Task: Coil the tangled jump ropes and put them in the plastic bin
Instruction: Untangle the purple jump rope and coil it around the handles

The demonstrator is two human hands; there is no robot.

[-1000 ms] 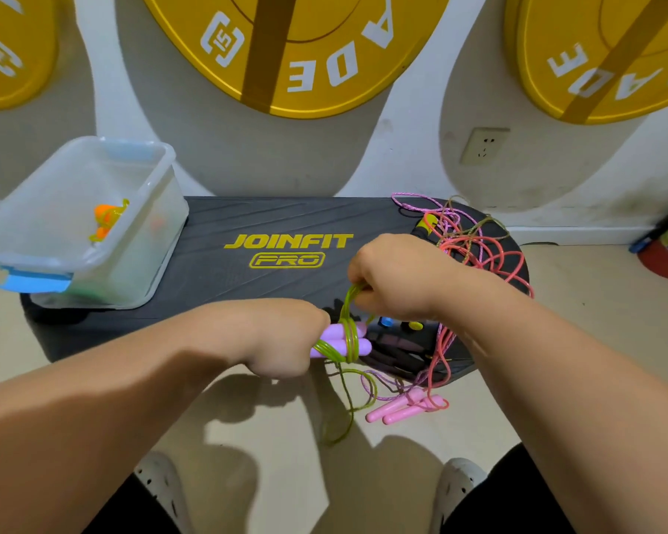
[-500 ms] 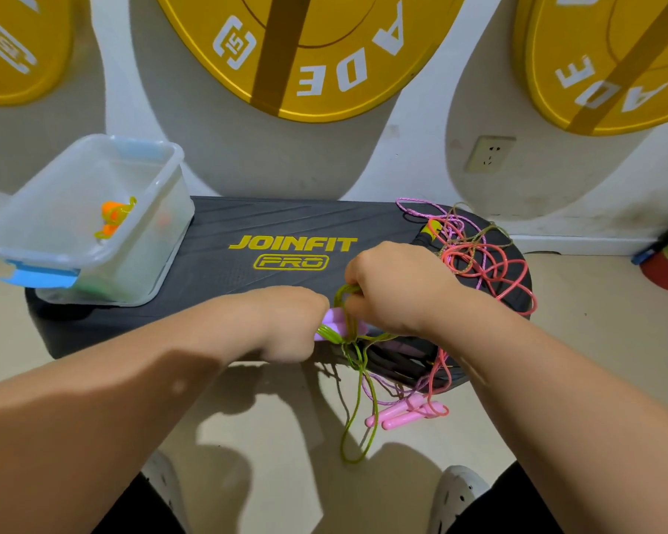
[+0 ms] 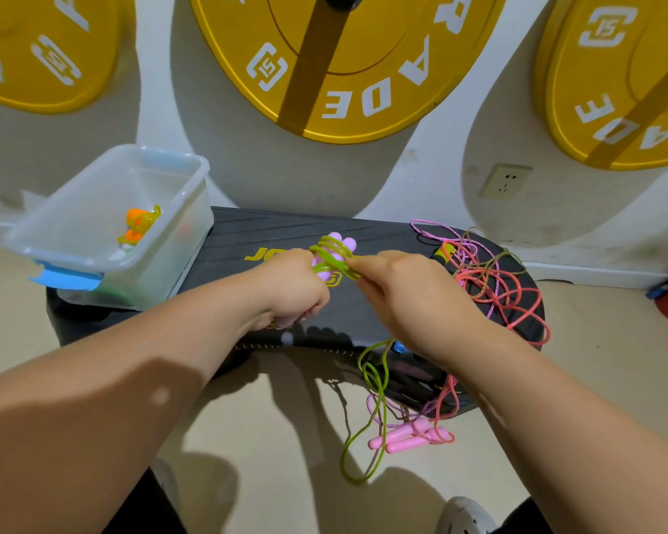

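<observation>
Above the step board (image 3: 255,235), left hand (image 3: 290,289) fists lilac handles (image 3: 339,238), right hand (image 3: 413,298) pinches green rope (image 3: 380,414); best keep wraps taut, side-by-side.

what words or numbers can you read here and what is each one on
"RADE" and a logo with "15": middle yellow plate, cut off at the top edge.
"ADE" and a logo with "15": right yellow plate.
"JO": black step platform; the rest is hidden behind the left hand and right hand holding the green jump rope.
Left yellow plate: letters cropped, unreadable.
</observation>
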